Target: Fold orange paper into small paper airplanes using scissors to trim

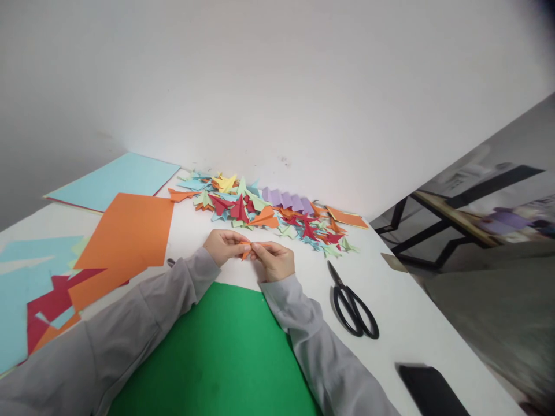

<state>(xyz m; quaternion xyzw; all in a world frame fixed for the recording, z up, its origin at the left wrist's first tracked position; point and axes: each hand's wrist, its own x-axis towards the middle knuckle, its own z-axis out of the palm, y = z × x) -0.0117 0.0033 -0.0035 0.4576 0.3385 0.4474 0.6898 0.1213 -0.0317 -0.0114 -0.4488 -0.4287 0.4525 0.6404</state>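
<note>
A white wall rises behind the white table, and past the table's right edge a dark-framed stand shows, blurred. The green mat covers the near middle of the tabletop, partly hidden by the two grey sleeves lying across its sides. At the far left, a blue sheet lies on top of other paper, with an orange sheet overlapping its near corner. Nearer, blue, red and orange offcuts spread loosely, some beneath the orange sheet and some beside the left sleeve. Along the wall, beyond the hands, runs a heap of small folded papers in red, orange, yellow, green and blue, with a pleated purple strip at its back. To the right of the right sleeve lie black-handled scissors, blades toward the heap; a black slab rests nearer, cut off by the bottom edge.

The left hand and right hand meet just beyond the mat, fingers curled in, thumbs nearly touching. Each is closed to a pinch on the same orange piece.

That piece sits between the fingertips, small and folded, one narrow point angling down; the fingers cover most of it.
</note>
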